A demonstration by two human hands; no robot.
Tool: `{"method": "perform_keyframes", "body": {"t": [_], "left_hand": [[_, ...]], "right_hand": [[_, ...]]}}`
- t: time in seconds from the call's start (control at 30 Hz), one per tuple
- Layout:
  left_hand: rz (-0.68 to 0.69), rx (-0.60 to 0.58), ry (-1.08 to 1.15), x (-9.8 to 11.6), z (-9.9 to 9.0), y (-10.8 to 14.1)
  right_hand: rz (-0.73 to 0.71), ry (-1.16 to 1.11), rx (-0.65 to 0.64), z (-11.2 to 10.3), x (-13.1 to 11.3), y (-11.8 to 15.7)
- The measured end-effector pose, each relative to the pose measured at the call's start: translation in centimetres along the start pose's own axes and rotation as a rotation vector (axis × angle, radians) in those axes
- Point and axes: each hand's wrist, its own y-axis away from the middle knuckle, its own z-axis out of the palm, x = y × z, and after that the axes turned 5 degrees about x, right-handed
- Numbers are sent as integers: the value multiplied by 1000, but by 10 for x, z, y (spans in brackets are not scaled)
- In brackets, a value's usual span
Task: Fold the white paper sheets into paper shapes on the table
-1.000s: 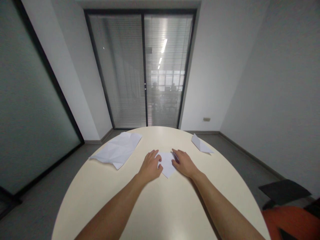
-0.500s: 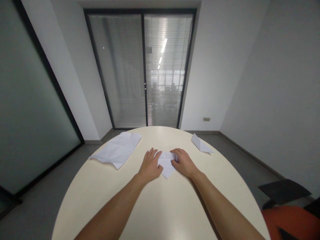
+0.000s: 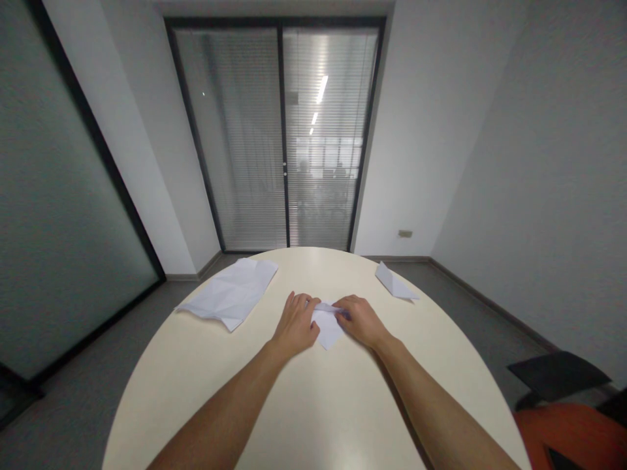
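Note:
A small folded sheet of white paper [image 3: 327, 326] lies on the table between my hands, its pointed end toward me. Its far edge is turned over in a narrow strip. My left hand [image 3: 296, 324] grips the left side of the paper, fingers curled over the far edge and thumb at the near side. On the right side, my right hand [image 3: 360, 320] pinches the paper, with its fingers bent at the strip. Parts of both side edges are hidden under my fingers.
The round cream table [image 3: 313, 411] carries a creased, larger paper sheet [image 3: 232, 290] at left and a folded paper piece [image 3: 394, 284] near its right edge. A red and black chair [image 3: 571, 431] stands at lower right. Beyond is a glazed door with blinds [image 3: 235, 143].
The far edge of the paper has been bent over toward me, making a narrow strip. The fingers of both hands have shifted slightly along with it.

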Motion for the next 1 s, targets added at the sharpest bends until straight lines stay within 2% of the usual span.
{"method": "perform_keyframes", "body": {"t": [0.47, 0.83, 1.0], "left_hand": [[-7, -43, 17, 3, -3, -1], [9, -60, 21, 2, -1, -1], [9, -110, 31, 1, -1, -2]], "right_hand": [[48, 44, -62, 4, -1, 4], [-1, 168, -87, -13, -28, 0], [-28, 158, -72, -9, -36, 0]]}}
